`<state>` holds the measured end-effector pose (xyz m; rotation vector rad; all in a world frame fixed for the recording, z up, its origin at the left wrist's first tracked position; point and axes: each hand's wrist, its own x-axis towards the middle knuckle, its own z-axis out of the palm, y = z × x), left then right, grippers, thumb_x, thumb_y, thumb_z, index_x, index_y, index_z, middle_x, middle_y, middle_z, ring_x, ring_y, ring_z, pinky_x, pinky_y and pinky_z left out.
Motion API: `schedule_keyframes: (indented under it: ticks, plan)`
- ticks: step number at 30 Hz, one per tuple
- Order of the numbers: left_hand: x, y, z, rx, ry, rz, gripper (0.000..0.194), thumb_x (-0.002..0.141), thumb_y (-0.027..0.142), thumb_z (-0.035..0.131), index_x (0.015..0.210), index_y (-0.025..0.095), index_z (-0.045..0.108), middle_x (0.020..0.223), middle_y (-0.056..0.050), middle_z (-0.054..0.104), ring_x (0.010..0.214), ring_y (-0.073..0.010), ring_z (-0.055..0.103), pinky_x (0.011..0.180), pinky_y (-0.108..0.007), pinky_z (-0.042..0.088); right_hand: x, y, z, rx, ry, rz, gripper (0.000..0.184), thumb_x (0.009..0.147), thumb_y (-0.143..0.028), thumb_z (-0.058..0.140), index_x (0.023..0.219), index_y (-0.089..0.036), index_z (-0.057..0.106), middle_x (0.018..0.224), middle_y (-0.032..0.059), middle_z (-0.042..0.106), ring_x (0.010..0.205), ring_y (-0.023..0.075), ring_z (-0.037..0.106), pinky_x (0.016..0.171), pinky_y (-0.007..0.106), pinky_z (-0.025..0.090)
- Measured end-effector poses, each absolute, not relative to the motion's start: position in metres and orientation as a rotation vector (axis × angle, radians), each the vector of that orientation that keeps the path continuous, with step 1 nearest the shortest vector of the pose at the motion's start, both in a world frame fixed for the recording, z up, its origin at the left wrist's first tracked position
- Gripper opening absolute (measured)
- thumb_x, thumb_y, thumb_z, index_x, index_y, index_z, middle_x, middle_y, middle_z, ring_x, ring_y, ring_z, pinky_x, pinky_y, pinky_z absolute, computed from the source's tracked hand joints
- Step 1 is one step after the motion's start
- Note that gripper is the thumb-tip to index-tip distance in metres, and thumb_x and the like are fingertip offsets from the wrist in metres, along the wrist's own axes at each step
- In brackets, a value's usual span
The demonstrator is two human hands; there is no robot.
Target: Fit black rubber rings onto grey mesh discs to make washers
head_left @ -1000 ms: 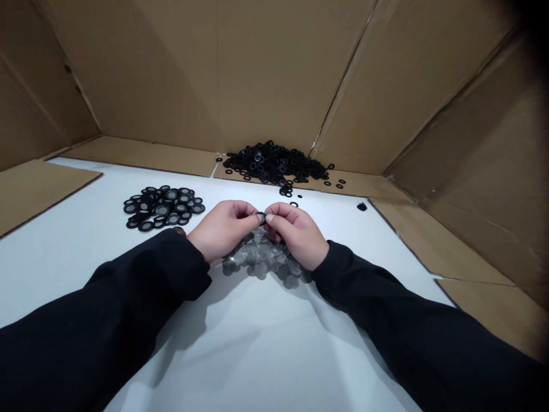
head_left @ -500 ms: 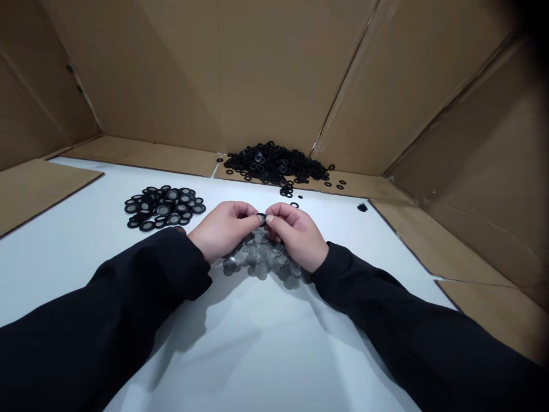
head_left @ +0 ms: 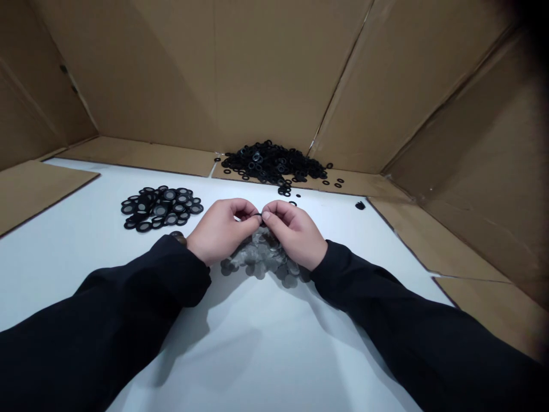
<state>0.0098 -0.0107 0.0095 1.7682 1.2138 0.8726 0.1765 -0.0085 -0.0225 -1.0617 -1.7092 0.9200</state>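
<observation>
Between the fingertips of both hands is a small black rubber ring (head_left: 259, 217), mostly covered by the thumbs. My left hand (head_left: 225, 228) pinches its left side, and my right hand (head_left: 297, 232) pinches its right side. Directly beneath the hands lies a pile of thin grey mesh discs (head_left: 261, 260), partly hidden by them. To the left of my left hand sits a heap of black rings with grey discs set in them (head_left: 160, 209). Whether the held ring has a disc in it cannot be made out.
A large pile of loose black rings (head_left: 272, 163) rests against the cardboard wall (head_left: 266, 74) at the back, with several strays around it. A small dark lump (head_left: 359, 205) lies on the white table (head_left: 274, 349) at the right. Cardboard walls enclose both sides.
Both hands stay together on the ring. The ring's face has tipped, so it now shows nearly edge-on, and the thumbs cover more of it. The view has shifted slightly.
</observation>
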Motion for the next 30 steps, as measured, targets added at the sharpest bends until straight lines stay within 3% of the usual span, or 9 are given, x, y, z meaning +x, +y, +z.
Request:
schedule_keyframes:
  ticks: [7, 21, 30]
  plan:
    - [0.0091, -0.0093, 0.0089, 1.688, 1.168, 0.850, 0.019, 0.081, 0.032, 0.058, 0.074, 0.015, 0.061, 0.058, 0.005, 0.050, 0.049, -0.0069, 0.040, 0.049, -0.020, 0.032, 0.1757, -0.0099, -0.0295, -1.080, -1.691, 0.920, 0.019, 0.092, -0.037, 0.048, 0.087, -0.020, 0.054, 0.067, -0.0035, 0.046, 0.060, 0.0108, 0.040, 0.056, 0.025, 0.035]
    - [0.0091, -0.0061, 0.0065, 1.564, 1.148, 0.935, 0.023, 0.081, 0.037, 0.059, 0.073, 0.016, 0.058, 0.057, 0.005, 0.049, 0.048, -0.0071, 0.038, 0.047, -0.021, 0.031, 0.1709, -0.0081, -0.0274, -1.025, -1.522, 1.131, 0.023, 0.082, -0.040, 0.063, 0.085, -0.017, 0.058, 0.071, -0.0016, 0.057, 0.061, 0.0099, 0.048, 0.056, 0.024, 0.038]
    - [0.0085, -0.0083, 0.0065, 1.637, 1.120, 0.827, 0.018, 0.077, 0.033, 0.060, 0.075, 0.015, 0.060, 0.062, 0.003, 0.053, 0.053, -0.0089, 0.045, 0.048, -0.021, 0.034, 0.1730, -0.0079, -0.0251, -1.033, -1.523, 1.110, 0.020, 0.083, -0.037, 0.060, 0.081, -0.017, 0.058, 0.067, -0.0033, 0.053, 0.056, 0.0087, 0.043, 0.055, 0.024, 0.036]
